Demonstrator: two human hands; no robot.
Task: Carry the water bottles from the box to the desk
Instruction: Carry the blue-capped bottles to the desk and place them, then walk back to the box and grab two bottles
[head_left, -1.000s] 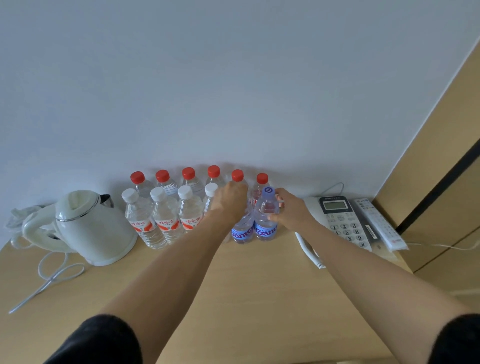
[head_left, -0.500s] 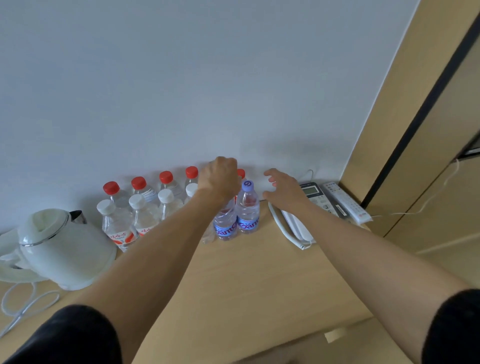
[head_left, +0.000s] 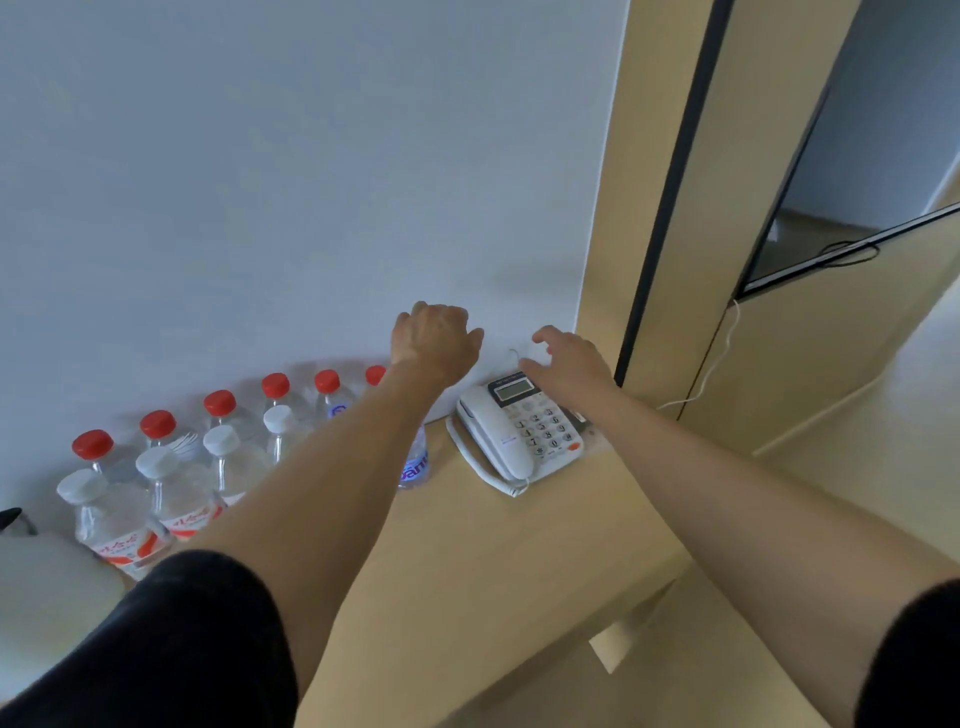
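Observation:
Several clear water bottles stand on the wooden desk (head_left: 493, 561) against the wall. A back row has red caps (head_left: 158, 423); a front row has white caps and red labels (head_left: 111, 519). A blue-labelled bottle (head_left: 414, 470) shows partly behind my left forearm. My left hand (head_left: 436, 343) hovers above the bottles' right end, fingers loosely curled, holding nothing. My right hand (head_left: 571, 358) is spread open in the air over the telephone. The box is not in view.
A white desk telephone (head_left: 524, 431) with a coiled cord lies right of the bottles. A white kettle (head_left: 47, 582) sits at the lower left edge. A wooden panel with a dark screen (head_left: 857, 156) and a white cable (head_left: 722, 353) stand to the right.
Both hands have let go of the blue-labelled bottles, which stay on the desk, and lifted up and to the right. The view has swung right, pushing the kettle almost out of sight.

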